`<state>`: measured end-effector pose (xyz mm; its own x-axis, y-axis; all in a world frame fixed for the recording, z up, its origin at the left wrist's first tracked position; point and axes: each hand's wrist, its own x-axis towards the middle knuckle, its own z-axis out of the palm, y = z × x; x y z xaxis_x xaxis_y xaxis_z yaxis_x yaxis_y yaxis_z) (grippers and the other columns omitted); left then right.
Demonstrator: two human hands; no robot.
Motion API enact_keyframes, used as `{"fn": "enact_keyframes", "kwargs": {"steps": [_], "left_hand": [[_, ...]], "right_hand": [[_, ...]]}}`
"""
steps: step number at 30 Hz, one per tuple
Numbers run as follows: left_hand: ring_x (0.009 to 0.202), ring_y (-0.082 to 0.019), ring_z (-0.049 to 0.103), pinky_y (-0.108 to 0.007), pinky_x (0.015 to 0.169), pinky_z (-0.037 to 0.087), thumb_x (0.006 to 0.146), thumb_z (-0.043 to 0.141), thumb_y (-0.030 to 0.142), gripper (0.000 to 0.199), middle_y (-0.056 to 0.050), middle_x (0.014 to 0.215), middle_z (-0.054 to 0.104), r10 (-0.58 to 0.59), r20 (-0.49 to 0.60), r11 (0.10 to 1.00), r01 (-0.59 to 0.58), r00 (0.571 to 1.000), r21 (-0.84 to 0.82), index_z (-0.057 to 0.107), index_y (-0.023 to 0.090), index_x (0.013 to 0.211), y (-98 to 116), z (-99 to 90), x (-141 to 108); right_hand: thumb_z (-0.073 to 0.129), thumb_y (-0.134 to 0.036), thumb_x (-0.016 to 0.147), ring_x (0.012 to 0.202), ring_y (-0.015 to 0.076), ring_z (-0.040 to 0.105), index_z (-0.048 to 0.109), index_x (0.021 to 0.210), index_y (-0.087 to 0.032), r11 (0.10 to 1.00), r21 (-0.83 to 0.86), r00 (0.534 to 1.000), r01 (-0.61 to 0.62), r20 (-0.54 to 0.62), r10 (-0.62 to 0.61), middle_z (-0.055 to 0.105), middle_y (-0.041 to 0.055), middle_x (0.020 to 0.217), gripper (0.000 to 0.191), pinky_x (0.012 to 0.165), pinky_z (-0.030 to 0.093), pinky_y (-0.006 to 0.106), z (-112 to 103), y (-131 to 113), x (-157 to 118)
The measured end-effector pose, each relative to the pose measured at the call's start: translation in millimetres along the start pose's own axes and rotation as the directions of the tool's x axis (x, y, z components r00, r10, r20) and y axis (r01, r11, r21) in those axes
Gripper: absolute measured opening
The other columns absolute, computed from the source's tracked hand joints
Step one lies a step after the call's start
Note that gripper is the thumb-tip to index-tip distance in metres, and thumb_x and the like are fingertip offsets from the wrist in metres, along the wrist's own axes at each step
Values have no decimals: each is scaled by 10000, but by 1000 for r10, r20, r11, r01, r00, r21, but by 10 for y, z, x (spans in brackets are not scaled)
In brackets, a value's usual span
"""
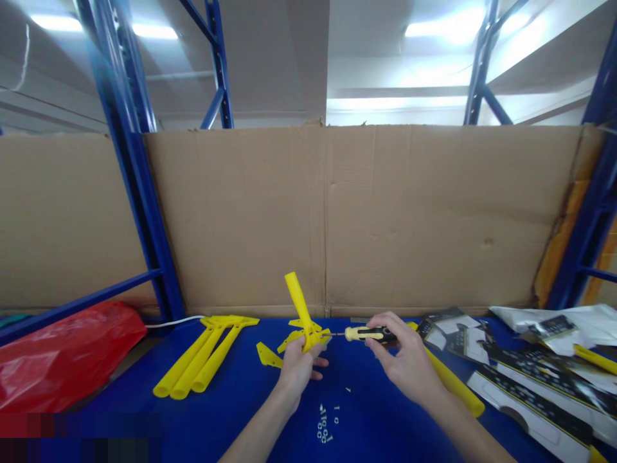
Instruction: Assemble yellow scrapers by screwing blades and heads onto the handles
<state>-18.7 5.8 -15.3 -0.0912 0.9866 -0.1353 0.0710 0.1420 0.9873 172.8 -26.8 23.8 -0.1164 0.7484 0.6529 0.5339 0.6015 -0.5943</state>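
Note:
In the head view my left hand (297, 368) is closed around the lower end of a yellow plastic tube part (299, 301), whose tube points up and away. My right hand (403, 357) grips a screwdriver (362, 334) with a cream and black handle. Its shaft points left, and the tip meets the bracket end of the yellow part; the exact contact is too small to make out. Loose yellow flat pieces (268, 355) lie just left of my left hand. Small screws and nuts (324, 424) are scattered on the blue surface (376, 411) below my hands.
Several yellow tube parts (207, 360) lie at left, by a red plastic bag (72, 354). Another yellow tube (456, 382) lies beyond my right forearm. Black and white packaging cards (530, 399) pile up at right. A cardboard wall (241, 218) and blue rack posts (144, 212) stand behind.

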Motion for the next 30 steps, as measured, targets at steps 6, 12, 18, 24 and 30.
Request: {"fn": "enact_keyframes", "kwargs": {"steps": [6, 12, 18, 24, 30], "left_hand": [[572, -98, 623, -167, 384, 428, 829, 497, 127, 187, -104, 974, 654, -20, -5, 1000, 20, 1000, -17, 563, 92, 1001, -4, 4, 7], [587, -106, 634, -166, 385, 437, 827, 497, 128, 191, -111, 974, 658, -12, -2, 1000, 12, 1000, -12, 565, 92, 1002, -24, -4, 21], [563, -95, 621, -156, 367, 428, 829, 489, 118, 168, -114, 960, 653, -5, 5, 1000, 5, 1000, 10, 570, 81, 972, -11, -1, 17], [539, -81, 608, -144, 354, 421, 833, 477, 97, 148, -101, 939, 647, -10, -11, 1000, 10, 1000, 8, 563, 85, 953, -1, 11, 7], [537, -86, 615, -143, 345, 414, 824, 484, 80, 126, -90, 911, 653, 1, -42, 1000, -1, 999, 4, 570, 92, 915, -14, 16, 19]], "right_hand": [[534, -176, 794, 650, 145, 582, 575, 835, -197, 999, 6, 999, 42, -32, -42, 603, 43, 835, 62, 527, 472, 230, -5, 20, -2], [542, -160, 804, 719, 159, 591, 572, 842, -201, 995, -25, 995, 92, -30, -92, 601, 45, 840, 63, 554, 470, 227, 21, 42, -19], [501, -137, 837, 793, 161, 607, 559, 866, -206, 978, -34, 979, 204, 35, -203, 600, 55, 897, 95, 667, 498, 250, 39, 53, -58], [516, -158, 832, 779, 165, 638, 590, 879, -208, 975, -105, 981, 194, 48, -190, 649, 57, 897, 101, 676, 513, 252, 37, 46, -59], [549, -267, 820, 684, 172, 663, 633, 899, -200, 965, -236, 993, 112, -15, -119, 709, 55, 843, 134, 601, 509, 252, 31, 26, -39]]}}
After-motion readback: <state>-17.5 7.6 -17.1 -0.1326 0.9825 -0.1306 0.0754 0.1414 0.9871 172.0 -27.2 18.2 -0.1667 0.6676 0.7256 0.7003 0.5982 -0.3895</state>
